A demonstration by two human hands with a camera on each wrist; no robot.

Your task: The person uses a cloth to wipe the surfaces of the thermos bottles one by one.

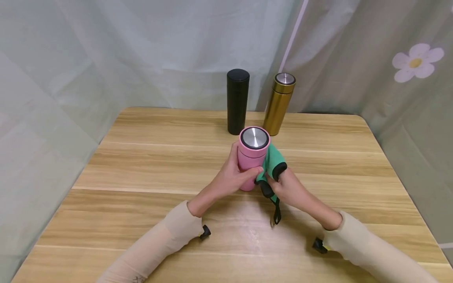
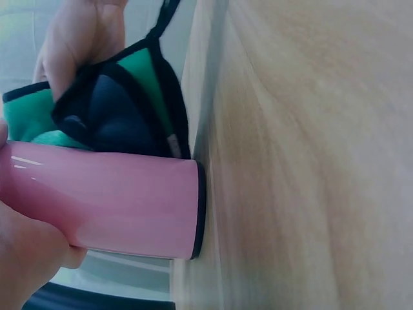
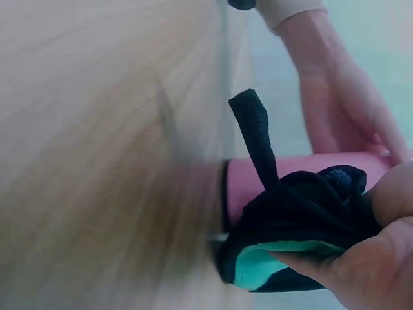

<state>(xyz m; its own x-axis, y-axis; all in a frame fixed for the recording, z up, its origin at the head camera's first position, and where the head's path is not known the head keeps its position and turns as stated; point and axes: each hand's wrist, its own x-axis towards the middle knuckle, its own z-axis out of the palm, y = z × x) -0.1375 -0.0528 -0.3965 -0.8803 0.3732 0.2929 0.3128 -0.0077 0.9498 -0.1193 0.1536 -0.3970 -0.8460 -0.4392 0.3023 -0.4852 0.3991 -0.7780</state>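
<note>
A pink thermos bottle [image 1: 250,161] with a steel-topped lid stands upright on the table. My left hand [image 1: 231,177] grips it from the left, thumb across its front. Against the bottle's right side, my right hand [image 1: 291,190] holds a bunched green cloth [image 1: 274,157] with black edging. A black loop [image 1: 277,212] hangs from the cloth. In the left wrist view the pink bottle [image 2: 122,200] has its dark base on the tabletop, and the folded cloth [image 2: 135,103] touches its side. Part of the right fingers is hidden in the cloth's folds.
Behind the pink bottle stand a black thermos bottle [image 1: 237,102] and a gold thermos bottle [image 1: 279,104], both upright near the back edge. The wooden table [image 1: 148,169] has light curtains [image 1: 170,51] around its back and sides.
</note>
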